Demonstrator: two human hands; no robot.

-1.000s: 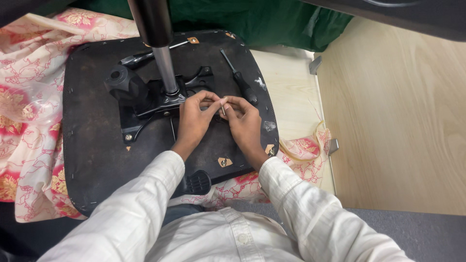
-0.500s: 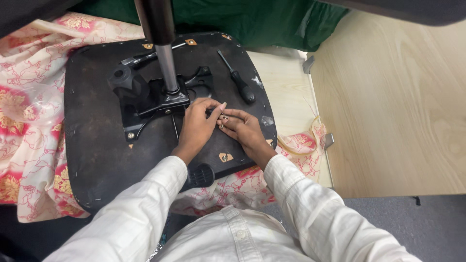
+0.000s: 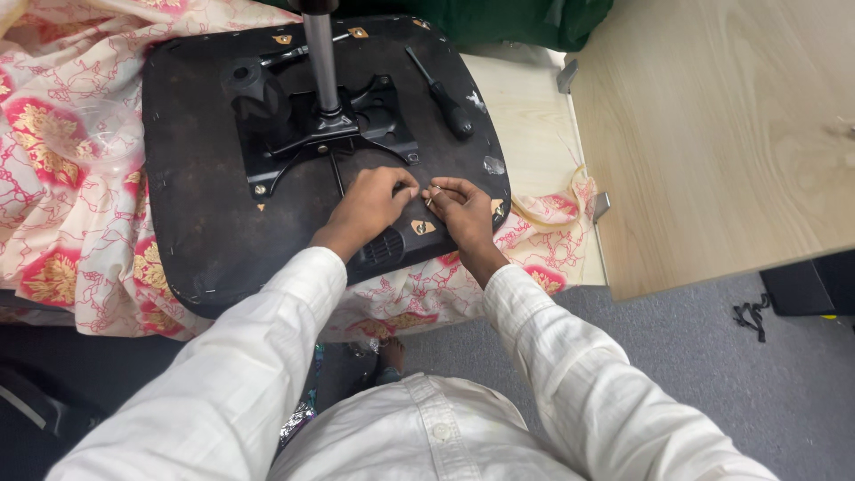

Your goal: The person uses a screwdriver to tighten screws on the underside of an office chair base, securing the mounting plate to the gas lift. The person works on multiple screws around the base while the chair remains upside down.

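A black chair seat (image 3: 205, 223) lies upside down on a floral cloth. Its black metal mechanism plate (image 3: 312, 134) and shiny column (image 3: 322, 53) stick up from it. Both my hands rest on the seat's near right part, just below the plate. My right hand (image 3: 463, 207) pinches a small pale metal part (image 3: 434, 193) between thumb and fingertips. My left hand (image 3: 370, 200) is curled, and its fingertips meet the right hand's at that part. Whether it also grips the part is unclear. A black-handled screwdriver (image 3: 443, 95) lies on the seat's far right.
The pink and cream floral cloth (image 3: 62, 178) spreads to the left and under the seat. A light wooden tabletop (image 3: 712, 134) fills the right side. Green fabric (image 3: 517, 18) lies at the far edge. Grey carpet with a black cable (image 3: 753, 316) shows at the lower right.
Both hands have slid together away from the mechanism plate toward the seat's near edge, still fingertip to fingertip. The screwdriver has not moved.
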